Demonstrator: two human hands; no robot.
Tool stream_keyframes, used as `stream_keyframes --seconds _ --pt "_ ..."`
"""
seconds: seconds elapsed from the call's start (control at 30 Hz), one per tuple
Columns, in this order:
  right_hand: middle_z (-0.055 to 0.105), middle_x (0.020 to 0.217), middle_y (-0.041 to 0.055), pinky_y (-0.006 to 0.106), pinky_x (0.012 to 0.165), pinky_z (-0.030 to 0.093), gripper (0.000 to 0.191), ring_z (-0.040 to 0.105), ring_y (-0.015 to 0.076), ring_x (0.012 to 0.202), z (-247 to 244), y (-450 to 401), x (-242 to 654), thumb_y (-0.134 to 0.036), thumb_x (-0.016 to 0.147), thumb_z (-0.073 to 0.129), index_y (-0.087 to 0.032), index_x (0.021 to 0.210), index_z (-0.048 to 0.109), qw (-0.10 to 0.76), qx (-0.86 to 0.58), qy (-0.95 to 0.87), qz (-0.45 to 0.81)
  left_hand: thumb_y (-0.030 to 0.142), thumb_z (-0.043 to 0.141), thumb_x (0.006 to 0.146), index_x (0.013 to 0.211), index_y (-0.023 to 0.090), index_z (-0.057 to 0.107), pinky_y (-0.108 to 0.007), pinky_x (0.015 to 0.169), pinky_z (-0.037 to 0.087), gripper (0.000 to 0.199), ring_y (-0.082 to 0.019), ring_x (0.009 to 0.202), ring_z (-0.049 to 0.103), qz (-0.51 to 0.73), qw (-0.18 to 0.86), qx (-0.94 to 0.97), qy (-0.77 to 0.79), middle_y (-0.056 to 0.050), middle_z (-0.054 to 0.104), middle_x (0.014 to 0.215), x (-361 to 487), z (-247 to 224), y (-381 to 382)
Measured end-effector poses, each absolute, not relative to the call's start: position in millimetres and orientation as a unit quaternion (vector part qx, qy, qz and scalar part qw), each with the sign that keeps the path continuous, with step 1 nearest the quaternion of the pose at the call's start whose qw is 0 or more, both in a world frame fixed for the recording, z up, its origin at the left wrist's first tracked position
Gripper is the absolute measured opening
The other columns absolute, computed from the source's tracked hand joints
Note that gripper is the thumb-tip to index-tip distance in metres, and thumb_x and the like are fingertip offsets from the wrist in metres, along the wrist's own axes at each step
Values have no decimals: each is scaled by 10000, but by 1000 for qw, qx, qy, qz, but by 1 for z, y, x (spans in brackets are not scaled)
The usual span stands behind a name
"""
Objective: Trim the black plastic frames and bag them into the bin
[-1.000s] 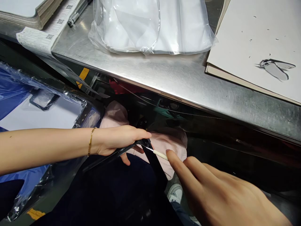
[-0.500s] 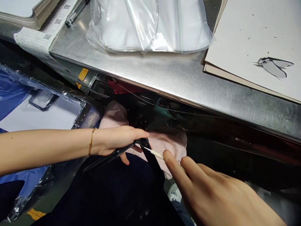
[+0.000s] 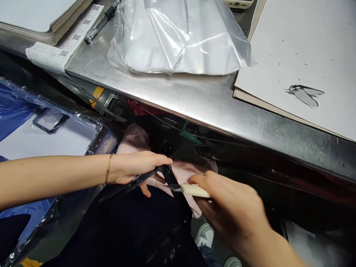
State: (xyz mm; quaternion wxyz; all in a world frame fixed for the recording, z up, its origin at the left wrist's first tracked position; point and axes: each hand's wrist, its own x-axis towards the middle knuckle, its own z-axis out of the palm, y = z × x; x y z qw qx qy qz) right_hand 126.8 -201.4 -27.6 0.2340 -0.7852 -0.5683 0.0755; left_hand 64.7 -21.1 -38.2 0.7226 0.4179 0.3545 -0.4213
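Note:
My left hand is wrapped round the corner of a thin black plastic frame, thumb on top and fingers beneath. One bar of the frame slants down to the left, the other down to the right over my dark clothing. My right hand grips a knife by its cream handle. The blade is motion-blurred and points left across the frame's right bar, a little below the corner. I cannot tell whether it touches the bar. Pink cloth shows behind both hands.
A steel table crosses above my hands, bearing a clear bag of white sheets, a pen and label strips. Small snips and dark scraps lie on a pale board. At left, a blue-lined box holds a bagged black frame.
My right hand has turned and drawn the knife down from the frame's corner to beside its right bar. My left hand keeps its hold on the frame. The view has shifted slightly.

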Motion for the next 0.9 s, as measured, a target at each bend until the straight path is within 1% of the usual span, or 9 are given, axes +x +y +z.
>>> stream_keyframes --seconds 0.07,0.13,0.47,0.53,0.6,0.7,0.77,0.83,0.9 --pt "485 520 2 237 449 336 175 432 110 469 -40 -189 117 -131 803 427 -104 806 600 275 -758 -590 30 351 479 733 693 149 566 -141 334 281 224 -74 530 501 -414 727 408 367 21 559 659 65 -40 -21" --pt "493 499 14 254 444 308 181 416 119 462 -49 -178 109 -94 781 456 -69 832 628 268 -748 -606 -40 342 493 728 703 157 552 -137 314 223 196 -55 459 471 -401 730 404 379 43 534 575 65 -41 -22" --pt "496 455 41 291 424 237 190 399 144 434 -58 -158 100 -17 740 452 -51 669 625 246 -732 -626 -112 348 428 767 570 137 497 -150 291 286 297 -57 344 385 -403 738 390 376 56 435 412 65 -46 -20" --pt "493 468 27 273 419 274 227 406 132 436 -57 -160 102 -49 771 414 -92 641 595 268 -726 -629 -77 371 425 765 610 127 528 -176 338 363 307 -79 411 449 -405 741 392 364 30 488 465 63 -45 -18" --pt "490 501 0 230 429 331 224 423 103 448 -50 -165 109 -89 801 376 -125 665 550 296 -718 -629 -25 392 457 743 687 122 558 -227 441 446 293 -120 577 537 -402 747 398 349 -11 570 628 62 -45 -14" --pt "524 590 -13 173 471 385 145 478 71 495 -28 -181 137 -116 822 391 -149 740 505 332 -773 -541 15 416 497 701 779 118 569 -273 521 470 317 -181 792 561 -404 749 415 322 -67 590 901 62 -45 -9" --pt "535 599 -5 193 489 393 151 514 92 520 -12 -193 166 -164 820 437 -168 696 523 336 -850 -404 -43 450 476 698 799 109 562 -278 526 460 366 -195 796 567 -399 741 442 309 -93 579 953 61 -48 -9" --pt "519 589 13 236 515 404 196 540 137 556 1 -204 200 -254 824 433 -161 704 558 281 -901 -297 -146 481 428 717 832 127 542 -263 536 436 390 -178 762 565 -362 725 500 306 -77 573 923 56 -52 -13" --pt "542 654 47 271 557 428 265 566 177 621 6 -212 235 -318 840 379 -122 875 554 154 -925 -278 -208 478 380 747 892 170 509 -255 563 409 363 -161 752 544 -299 701 572 303 -36 555 860 43 -60 -21"
